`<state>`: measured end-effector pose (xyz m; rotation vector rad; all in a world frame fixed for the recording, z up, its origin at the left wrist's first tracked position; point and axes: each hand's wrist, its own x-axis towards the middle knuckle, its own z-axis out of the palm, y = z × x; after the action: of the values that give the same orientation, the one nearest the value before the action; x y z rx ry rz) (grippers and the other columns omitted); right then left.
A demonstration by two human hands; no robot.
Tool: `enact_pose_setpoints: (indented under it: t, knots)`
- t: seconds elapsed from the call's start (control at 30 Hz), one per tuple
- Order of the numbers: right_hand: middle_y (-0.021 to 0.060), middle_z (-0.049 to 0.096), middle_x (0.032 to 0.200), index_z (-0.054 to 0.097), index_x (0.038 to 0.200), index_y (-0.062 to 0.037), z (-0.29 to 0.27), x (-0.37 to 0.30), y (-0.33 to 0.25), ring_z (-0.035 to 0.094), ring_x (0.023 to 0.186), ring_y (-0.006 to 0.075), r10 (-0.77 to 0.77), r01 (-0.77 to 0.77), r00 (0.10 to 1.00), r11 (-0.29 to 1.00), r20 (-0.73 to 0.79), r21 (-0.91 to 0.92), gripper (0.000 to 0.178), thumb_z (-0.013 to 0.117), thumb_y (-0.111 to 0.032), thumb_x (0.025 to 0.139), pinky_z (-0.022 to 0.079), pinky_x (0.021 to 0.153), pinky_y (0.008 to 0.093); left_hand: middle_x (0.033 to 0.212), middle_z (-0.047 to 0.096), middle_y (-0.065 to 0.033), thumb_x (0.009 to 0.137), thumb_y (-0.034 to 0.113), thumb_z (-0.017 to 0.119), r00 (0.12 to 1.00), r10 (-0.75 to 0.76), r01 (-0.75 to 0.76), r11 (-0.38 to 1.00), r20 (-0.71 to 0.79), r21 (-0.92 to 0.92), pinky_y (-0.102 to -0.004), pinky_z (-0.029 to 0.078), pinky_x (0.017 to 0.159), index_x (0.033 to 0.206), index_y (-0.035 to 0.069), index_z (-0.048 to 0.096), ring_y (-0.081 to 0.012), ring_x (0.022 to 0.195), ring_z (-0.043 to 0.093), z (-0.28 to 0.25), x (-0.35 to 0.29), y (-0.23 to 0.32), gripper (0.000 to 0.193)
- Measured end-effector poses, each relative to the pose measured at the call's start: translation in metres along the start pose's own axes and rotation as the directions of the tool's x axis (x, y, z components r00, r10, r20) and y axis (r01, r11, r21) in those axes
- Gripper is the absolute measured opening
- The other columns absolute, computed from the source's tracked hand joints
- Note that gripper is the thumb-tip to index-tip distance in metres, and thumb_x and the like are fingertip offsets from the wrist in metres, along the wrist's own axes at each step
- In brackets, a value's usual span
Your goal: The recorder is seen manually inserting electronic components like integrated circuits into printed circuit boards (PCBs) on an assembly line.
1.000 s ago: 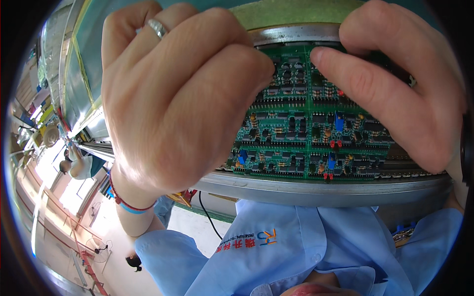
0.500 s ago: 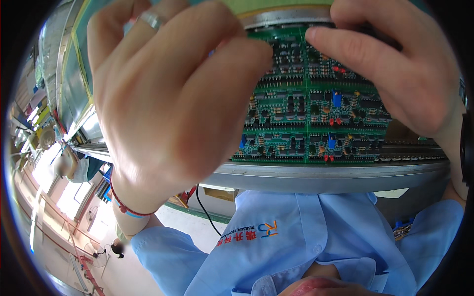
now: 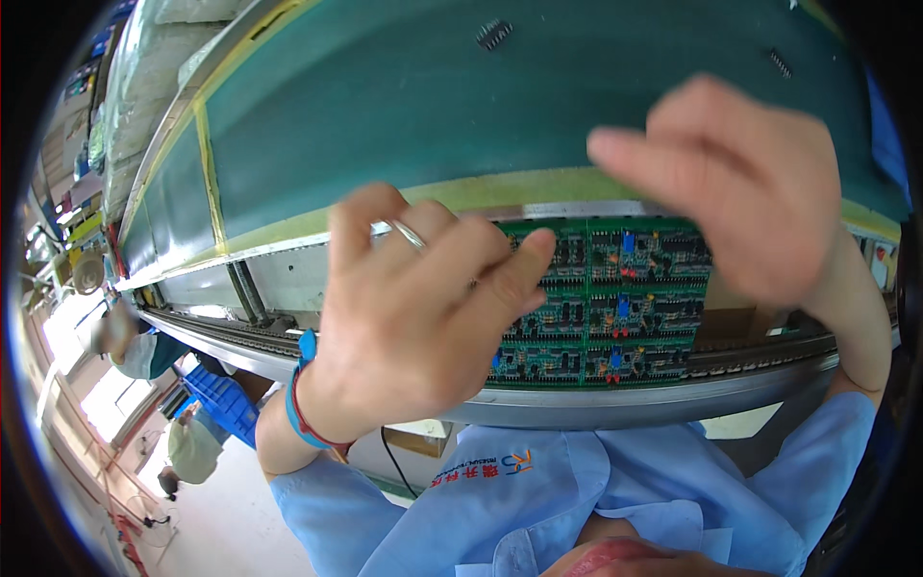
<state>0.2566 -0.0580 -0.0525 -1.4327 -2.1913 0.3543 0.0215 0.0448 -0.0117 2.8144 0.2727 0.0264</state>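
A panel of green circuit boards (image 3: 639, 313) lies across metal rails before me, crowded with black chips, blue blocks and red parts. Over its left part, my left hand (image 3: 413, 308) is closed, fingers bent and thumb pointing right. A ring and red and blue bracelets are on it. Its fingertips are mostly hidden, so anything between them does not show. Blurred, my right hand (image 3: 745, 188) hovers above the panel's far right corner. Its thumb sticks out to the left, and I see nothing held there. Two small black pin-legged chips (image 3: 494, 35) (image 3: 780, 63) lie on the green mat beyond.
The green mat (image 3: 385, 125) with yellow tape edging spreads beyond the rails. A curved metal rail (image 3: 596, 409) with a chain runs along my side. To the left are a blue crate (image 3: 221, 399) and other people (image 3: 197, 447). A black cable (image 3: 394, 462) hangs below.
The view has shifted to take in more of the mat and its chips. My right hand has lifted away from the panel's far edge. My left hand appears lower and smaller, still over the left part.
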Motion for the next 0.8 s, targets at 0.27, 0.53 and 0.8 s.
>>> enact_pose_setpoints:
  t: [0.27,0.53,0.8]
  knots:
    - [0.0116,0.062,0.093,0.065,0.097,-0.0023,0.006,0.081,0.033,0.062,0.081,0.0298,0.220,-0.204,0.973,0.958,-0.065,0.200,0.017,0.071,-0.009,0.082,0.049,0.069,0.0361,0.081,0.067,-0.0041,0.077,0.005,0.073,0.878,-0.263,0.180,0.955,-0.399,-0.234,-0.0293,0.043,0.077,0.094,0.006,0.070,-0.0160,0.070,0.058,0.025,0.035,-0.081,0.017]
    - [0.0115,0.062,0.093,0.066,0.097,-0.0042,0.015,0.085,0.033,0.062,0.082,0.0314,0.210,-0.199,0.975,0.970,-0.072,0.141,0.016,0.069,-0.011,0.082,0.050,0.068,0.0363,0.078,0.065,-0.0028,0.074,0.009,0.076,0.883,-0.223,0.126,0.960,-0.414,-0.248,-0.0316,0.040,0.078,0.093,0.007,0.069,-0.0190,0.063,0.057,0.034,0.049,-0.082,0.020]
    - [-0.0022,0.060,0.092,0.064,0.109,-0.0045,0.005,0.063,-0.009,0.049,0.067,-0.0002,0.487,-0.313,0.870,0.438,0.070,0.843,0.026,0.072,-0.013,0.086,0.038,0.053,0.0176,0.084,0.067,-0.0034,0.079,0.006,0.077,0.809,-0.549,0.152,0.540,-0.210,-0.828,-0.0244,0.048,0.076,0.096,0.000,0.066,-0.0112,0.075,0.061,0.005,0.030,-0.042,0.021]
